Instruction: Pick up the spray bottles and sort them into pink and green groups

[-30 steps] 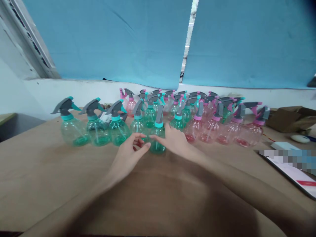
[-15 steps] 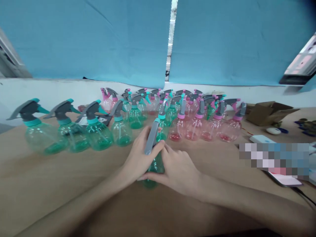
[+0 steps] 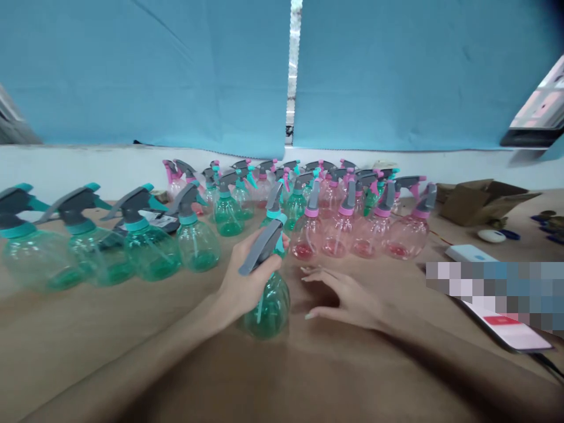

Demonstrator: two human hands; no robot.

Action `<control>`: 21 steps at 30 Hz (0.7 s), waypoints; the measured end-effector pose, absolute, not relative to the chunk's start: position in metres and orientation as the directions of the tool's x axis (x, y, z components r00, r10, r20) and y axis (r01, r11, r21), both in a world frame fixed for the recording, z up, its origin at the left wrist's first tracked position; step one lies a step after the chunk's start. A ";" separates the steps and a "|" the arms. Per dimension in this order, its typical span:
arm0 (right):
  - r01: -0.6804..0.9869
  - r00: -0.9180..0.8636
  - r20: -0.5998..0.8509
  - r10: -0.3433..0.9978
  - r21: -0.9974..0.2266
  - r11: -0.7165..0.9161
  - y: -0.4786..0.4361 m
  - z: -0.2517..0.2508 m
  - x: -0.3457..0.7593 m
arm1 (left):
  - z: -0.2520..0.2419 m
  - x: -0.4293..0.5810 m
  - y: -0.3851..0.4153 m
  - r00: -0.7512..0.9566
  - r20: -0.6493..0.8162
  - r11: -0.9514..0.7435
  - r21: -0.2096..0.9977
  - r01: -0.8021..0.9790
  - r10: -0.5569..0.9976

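Observation:
My left hand (image 3: 247,276) is wrapped round the neck of a green spray bottle (image 3: 268,311), just under its grey and teal trigger head. The bottle is close to upright, with a dip tube and some green tint low in its clear body; whether its base touches the table cannot be made out. To the right of it, my right hand (image 3: 348,296) is apart from the bottle, fingers spread and curved with nothing in them. Just beyond the hands is a row of pink spray bottles (image 3: 337,235), and to the left a row of green spray bottles (image 3: 152,252).
Several more pink and green spray bottles (image 3: 229,214) crowd the back of the wooden table (image 3: 185,358). On the right lie a cardboard box (image 3: 471,202), a white computer mouse (image 3: 491,235), a white box-shaped device (image 3: 470,254) and a phone (image 3: 515,332) with a cable.
My right hand has let go of the green spray bottle and moved right, its fingers opening. My left hand still holds the bottle, whose head now leans more sideways. The view has shifted slightly.

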State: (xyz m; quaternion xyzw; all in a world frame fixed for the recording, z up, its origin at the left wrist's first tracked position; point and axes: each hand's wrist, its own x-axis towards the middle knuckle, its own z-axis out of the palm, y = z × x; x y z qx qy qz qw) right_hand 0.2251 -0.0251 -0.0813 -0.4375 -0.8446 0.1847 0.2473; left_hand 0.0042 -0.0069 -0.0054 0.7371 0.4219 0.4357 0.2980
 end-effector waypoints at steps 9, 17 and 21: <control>0.671 -0.522 0.240 0.819 -0.477 0.567 -0.013 -0.100 0.233 | -0.003 0.007 -0.003 0.289 0.381 -0.467 0.810 0.353 0.878; 0.717 -0.538 0.156 0.828 -0.433 0.547 -0.014 -0.097 0.236 | -0.008 0.006 -0.005 0.240 0.367 -0.438 0.781 0.446 0.899; 0.723 -0.534 0.160 0.830 -0.422 0.547 -0.014 -0.097 0.238 | -0.006 0.006 -0.006 0.240 0.383 -0.452 0.765 0.459 0.892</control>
